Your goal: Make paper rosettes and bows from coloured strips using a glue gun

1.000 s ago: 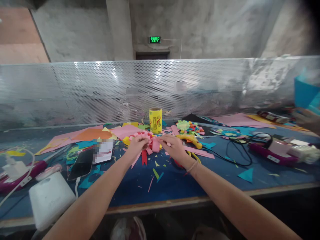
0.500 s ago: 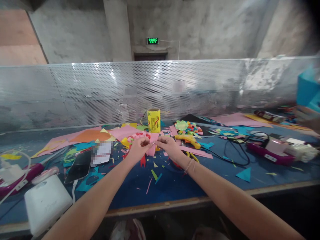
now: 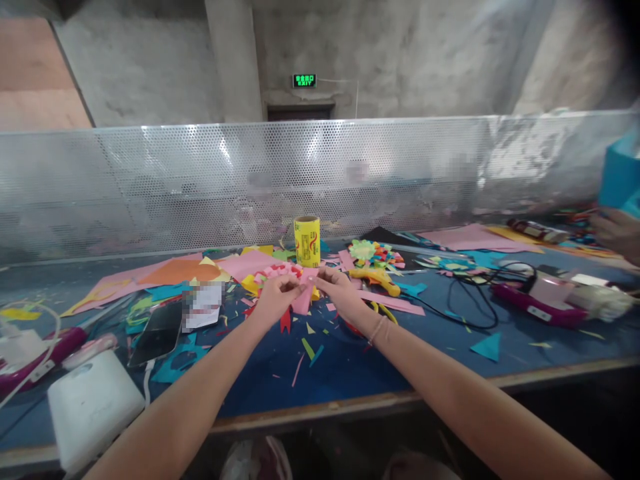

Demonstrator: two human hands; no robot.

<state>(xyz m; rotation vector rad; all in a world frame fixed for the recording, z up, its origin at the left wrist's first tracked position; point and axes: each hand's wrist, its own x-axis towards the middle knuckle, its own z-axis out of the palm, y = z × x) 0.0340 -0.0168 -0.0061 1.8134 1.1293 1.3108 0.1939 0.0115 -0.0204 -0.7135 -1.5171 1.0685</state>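
Both hands meet over the middle of the blue surface. The left hand and the right hand each pinch the top of a pink paper piece between thumb and fingertips, so both are closed on it. The piece hangs between them just above the surface, and I cannot tell whether its lower edge touches. A red paper strip lies just below the left hand, and a pink paper flower sits just behind it.

A yellow tape roll stands upright farther back, near the perforated metal panel. To the right of the right hand lies a yellow-handled tool, with a multicoloured paper flower behind it. Small coloured scraps are scattered around the hands.

On the left lie a dark phone and a white box near the front edge. On the right are a black cable and a magenta glue gun. At the far right edge another person's hand holds blue paper.
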